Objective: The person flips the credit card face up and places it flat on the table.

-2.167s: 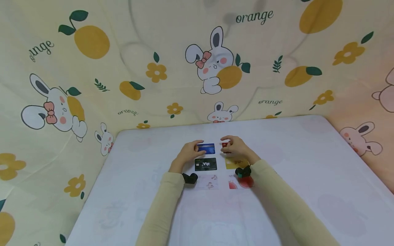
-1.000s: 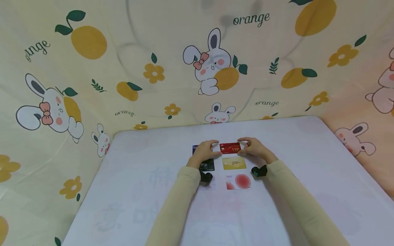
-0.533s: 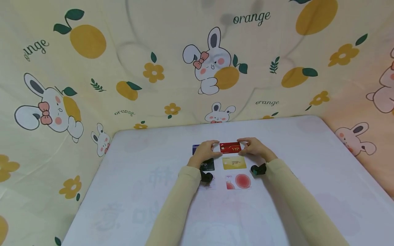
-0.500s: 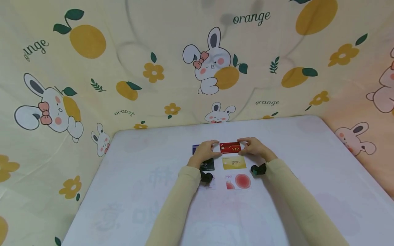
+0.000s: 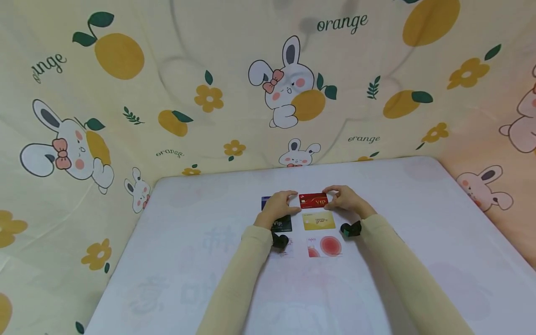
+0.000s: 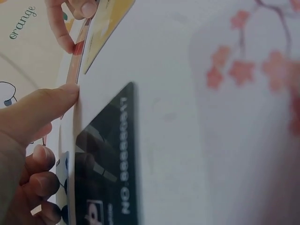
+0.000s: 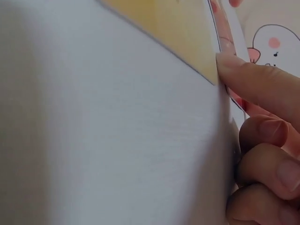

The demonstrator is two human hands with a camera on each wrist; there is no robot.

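A red VIP card (image 5: pixel 314 200) lies flat at the back right of two columns of cards. My left hand (image 5: pixel 276 205) pinches its left end, thumb at the near edge and index finger at the far edge. At the right end, my right hand (image 5: pixel 346 200) holds it likewise between thumb and index finger. In the left wrist view the left thumb (image 6: pixel 47 104) meets the near edge; the right wrist view shows the right thumb (image 7: pixel 255 79) there. Under my left hand, a blue card (image 5: pixel 264 202) is mostly hidden and a black Vip card (image 5: pixel 283 224) partly covered.
A gold card (image 5: pixel 319 221) lies just in front of the red one, and a white card with red circles (image 5: pixel 331 246) nearer still. A pale flowered card (image 5: pixel 285 253) sits partly behind the left wrist camera (image 5: pixel 279 240). Patterned cloth (image 5: pixel 217 125) rises behind the white table (image 5: pixel 188 223).
Since the earliest frame, my left hand has moved right from the blue card to the red card's left end, and my right hand has shifted to its right end. Lately both stay nearly still.
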